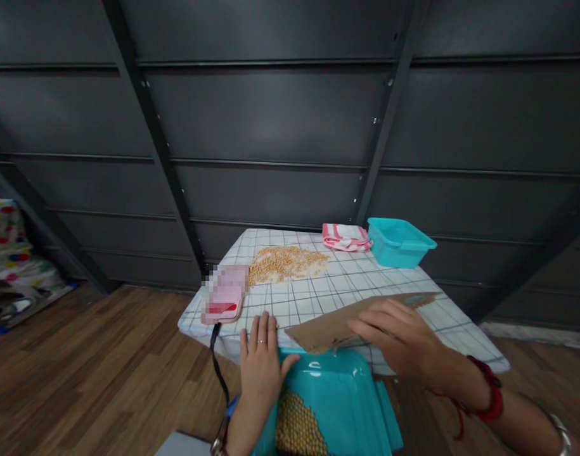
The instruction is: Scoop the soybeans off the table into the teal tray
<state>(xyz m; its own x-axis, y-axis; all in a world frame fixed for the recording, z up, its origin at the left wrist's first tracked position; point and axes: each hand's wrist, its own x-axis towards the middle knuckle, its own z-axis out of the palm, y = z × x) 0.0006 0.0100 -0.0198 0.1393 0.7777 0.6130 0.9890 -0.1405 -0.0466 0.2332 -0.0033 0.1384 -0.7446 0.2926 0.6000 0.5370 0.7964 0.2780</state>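
Note:
My right hand (399,332) is closed on a flat piece of brown cardboard (330,323), tilted over the table's front edge. The cardboard's near end lies just above the rim of a turquoise plastic bin (340,386). My left hand (261,361) rests with fingers stretched out at the table edge, its thumb by the bin's left rim. Inside the bin, yellow soybeans (299,424) are heaped in the near left part. More soybeans (287,263) lie spread on the white checked tablecloth (290,301) farther back.
A pink pouch or case (227,291), partly pixelated, lies at the table's left with a black strap (216,361) hanging down. A folded red-and-white cloth (345,237) and a smaller turquoise basket (399,244) stand at the back right. Dark metal panels (270,114) rise behind.

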